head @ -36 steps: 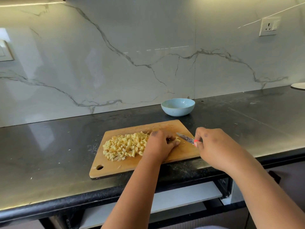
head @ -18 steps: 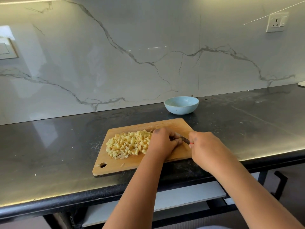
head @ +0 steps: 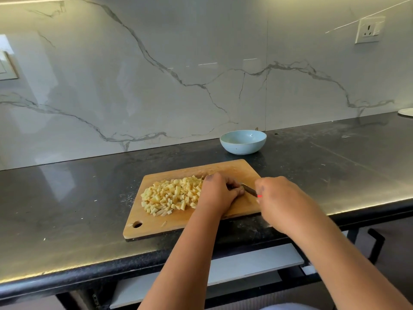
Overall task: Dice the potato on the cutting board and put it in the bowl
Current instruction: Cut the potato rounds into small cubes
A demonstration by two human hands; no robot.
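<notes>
A wooden cutting board (head: 234, 170) lies near the counter's front edge. A heap of diced potato (head: 172, 195) covers its left half. My left hand (head: 218, 193) curls over the last uncut piece beside the heap; that piece is hidden under my fingers. My right hand (head: 281, 198) grips a knife (head: 249, 189) with a red handle, and the blade points left against my left fingertips. A light blue bowl (head: 243, 142) stands behind the board by the wall, with no potato visible in it.
The dark stone counter (head: 78, 198) runs left and right of the board. A marble backsplash rises behind. A white plate (head: 405, 112) sits at the far right edge. A wall socket (head: 368, 30) is mounted at the upper right.
My right hand with the knife has moved left, closer to my left hand, so less of the blade shows. My left hand stays curled beside the heap.
</notes>
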